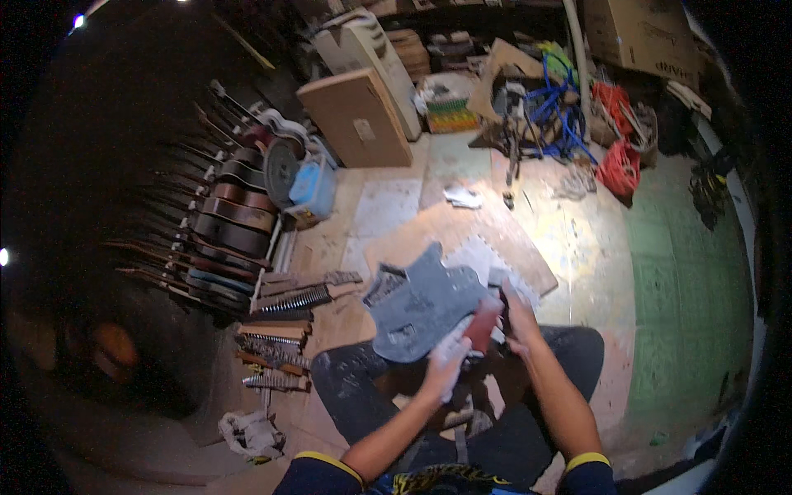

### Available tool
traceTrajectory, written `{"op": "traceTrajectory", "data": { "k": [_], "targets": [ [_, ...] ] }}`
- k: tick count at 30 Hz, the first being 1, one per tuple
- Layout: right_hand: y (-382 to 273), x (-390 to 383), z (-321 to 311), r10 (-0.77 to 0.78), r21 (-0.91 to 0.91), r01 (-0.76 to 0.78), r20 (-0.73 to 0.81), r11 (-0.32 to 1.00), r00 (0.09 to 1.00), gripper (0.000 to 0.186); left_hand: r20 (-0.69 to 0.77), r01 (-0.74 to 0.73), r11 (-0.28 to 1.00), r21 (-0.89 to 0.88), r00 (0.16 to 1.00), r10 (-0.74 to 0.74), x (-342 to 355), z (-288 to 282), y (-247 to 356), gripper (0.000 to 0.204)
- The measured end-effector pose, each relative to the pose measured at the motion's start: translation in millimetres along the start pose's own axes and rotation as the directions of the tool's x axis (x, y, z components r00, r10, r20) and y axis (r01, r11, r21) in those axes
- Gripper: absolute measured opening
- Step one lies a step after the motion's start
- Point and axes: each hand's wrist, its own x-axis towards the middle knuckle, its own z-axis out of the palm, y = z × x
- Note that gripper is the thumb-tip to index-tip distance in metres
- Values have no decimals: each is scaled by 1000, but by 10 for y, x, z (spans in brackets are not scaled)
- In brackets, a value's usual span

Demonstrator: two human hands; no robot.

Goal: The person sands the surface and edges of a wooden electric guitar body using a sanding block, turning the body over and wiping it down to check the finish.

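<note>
A reddish-brown piece of sandpaper (485, 327) is held up between my hands, in front of my lap. My left hand (448, 361), dusted pale, closes on its lower left side. My right hand (518, 318) is closed at its right edge, with the fingertips partly hidden behind it. Just beyond and to the left lies a grey electric guitar body (425, 301) with a double-horned outline, a cut-out at its left and a small rectangular recess. It rests flat near my left knee, and neither hand visibly grips it.
Rasps and files (293, 301) lie beside my left knee. A rack of guitars (235, 214) stands further left, near a blue container (313, 190). A brown board (356, 120) leans at the back. Blue tubing (554, 111) and a red bag (619, 169) sit far right. A white cloth (463, 197) lies ahead.
</note>
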Motion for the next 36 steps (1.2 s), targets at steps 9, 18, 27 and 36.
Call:
{"op": "traceTrajectory", "data": {
  "k": [9, 18, 27, 36],
  "targets": [
    [-147, -59, 316, -48, -225, 89, 182, 970, 982, 33, 62, 172, 985, 11, 983, -173, 326, -154, 189, 34],
    [-291, 189, 86, -96, 49, 100, -79, 994, 992, 34, -161, 42, 713, 700, 982, 100, 1748, -1256, 167, 43],
    [1046, 1285, -794, -304, -361, 63, -665, 930, 682, 36, -98, 97, 70, 993, 995, 19, 2953, -1248, -130, 84],
    [1281, 1422, -1201, -266, -469, -117, -670, 876, 693, 31, -244, 244, -7, 970, 965, -100, 3038, -1204, -90, 93]
  ]
}}
